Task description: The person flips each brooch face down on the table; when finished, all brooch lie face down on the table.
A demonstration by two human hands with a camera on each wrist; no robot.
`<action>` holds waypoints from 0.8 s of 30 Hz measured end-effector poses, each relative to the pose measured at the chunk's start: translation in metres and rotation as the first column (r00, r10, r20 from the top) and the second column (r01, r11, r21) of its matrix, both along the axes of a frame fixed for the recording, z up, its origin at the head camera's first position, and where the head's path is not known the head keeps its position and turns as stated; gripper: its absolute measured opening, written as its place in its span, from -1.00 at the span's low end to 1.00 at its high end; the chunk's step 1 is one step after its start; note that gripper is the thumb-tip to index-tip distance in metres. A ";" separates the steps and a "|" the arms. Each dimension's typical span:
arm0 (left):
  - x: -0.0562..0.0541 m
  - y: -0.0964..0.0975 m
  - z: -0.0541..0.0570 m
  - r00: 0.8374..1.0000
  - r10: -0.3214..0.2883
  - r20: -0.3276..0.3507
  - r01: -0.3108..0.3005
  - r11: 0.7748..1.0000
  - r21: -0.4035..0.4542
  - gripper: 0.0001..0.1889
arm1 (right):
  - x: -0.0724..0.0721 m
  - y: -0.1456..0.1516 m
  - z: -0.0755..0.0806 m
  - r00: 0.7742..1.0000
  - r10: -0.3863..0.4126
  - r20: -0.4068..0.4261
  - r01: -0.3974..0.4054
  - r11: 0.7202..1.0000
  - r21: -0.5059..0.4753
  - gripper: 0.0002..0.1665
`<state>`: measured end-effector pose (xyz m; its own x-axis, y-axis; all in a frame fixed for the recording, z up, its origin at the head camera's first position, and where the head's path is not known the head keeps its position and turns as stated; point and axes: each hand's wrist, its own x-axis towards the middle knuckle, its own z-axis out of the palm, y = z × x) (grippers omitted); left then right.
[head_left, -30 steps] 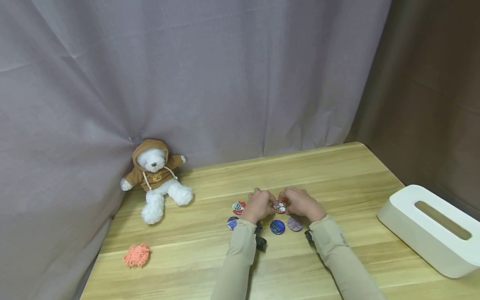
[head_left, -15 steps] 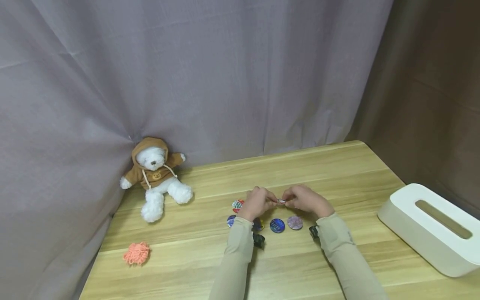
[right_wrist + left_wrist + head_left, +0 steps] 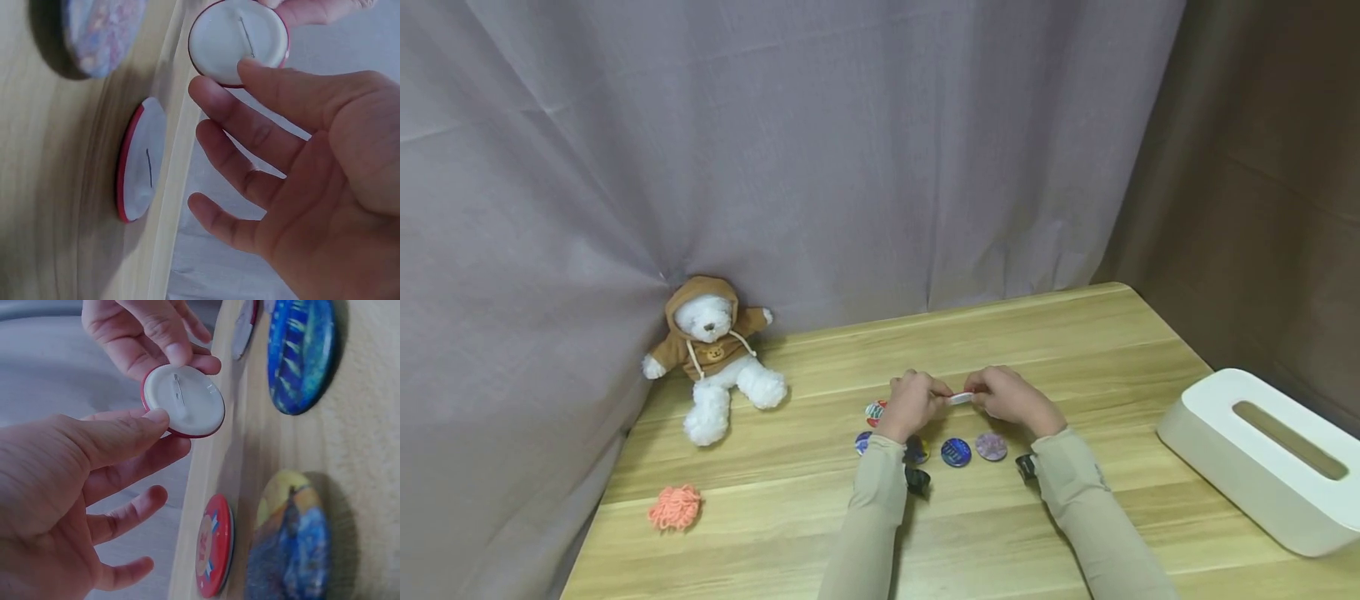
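Note:
Both hands hold one pin badge point(image 3: 194, 403) between them, its white back with the metal pin facing the wrist cameras and a red rim round it. My left hand point(image 3: 915, 406) pinches one edge between thumb and finger. At the opposite edge, the thumb and fingers of my right hand point(image 3: 1011, 398) pinch it too. Below the hands lie a blue badge point(image 3: 956, 452), a purple badge point(image 3: 991, 447) and a yellow-and-blue badge point(image 3: 290, 540). A red badge point(image 3: 215, 544) lies near the left hand. Beside the right hand, a red-rimmed badge point(image 3: 142, 162) rests with its pin side up.
A white teddy bear point(image 3: 711, 358) in a brown hoodie sits at the table's back left. An orange yarn bundle point(image 3: 674, 508) lies at the front left. On the right stands a white tissue box point(image 3: 1240, 467). A grey curtain point(image 3: 850, 167) hangs behind the wooden table point(image 3: 775, 525).
The held badge has come up off the table and turned from its printed face to its white back. Both hands have shifted slightly away from the person with it.

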<state>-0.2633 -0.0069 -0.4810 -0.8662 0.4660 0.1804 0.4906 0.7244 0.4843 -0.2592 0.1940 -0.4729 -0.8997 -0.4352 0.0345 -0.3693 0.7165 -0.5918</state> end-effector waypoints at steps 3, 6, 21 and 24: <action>0.000 -0.001 0.001 1.000 0.002 -0.009 -0.002 1.000 0.022 -0.90 | 0.000 -0.001 -0.001 1.000 -0.010 -0.018 0.010 1.000 -0.002 -0.87; 0.000 -0.003 0.002 1.000 0.005 -0.007 -0.005 0.999 0.040 -0.91 | 0.000 -0.003 -0.002 0.999 -0.012 -0.032 0.012 1.000 -0.001 -0.88; -0.003 -0.008 0.000 0.998 0.034 0.049 -0.037 0.998 0.056 -0.87 | 0.002 -0.013 -0.006 0.999 0.010 -0.035 -0.011 1.000 -0.027 -0.87; -0.004 -0.008 -0.002 0.996 0.037 0.078 -0.041 0.998 0.050 -0.84 | 0.002 -0.014 -0.007 0.999 0.020 -0.044 -0.021 0.999 -0.031 -0.84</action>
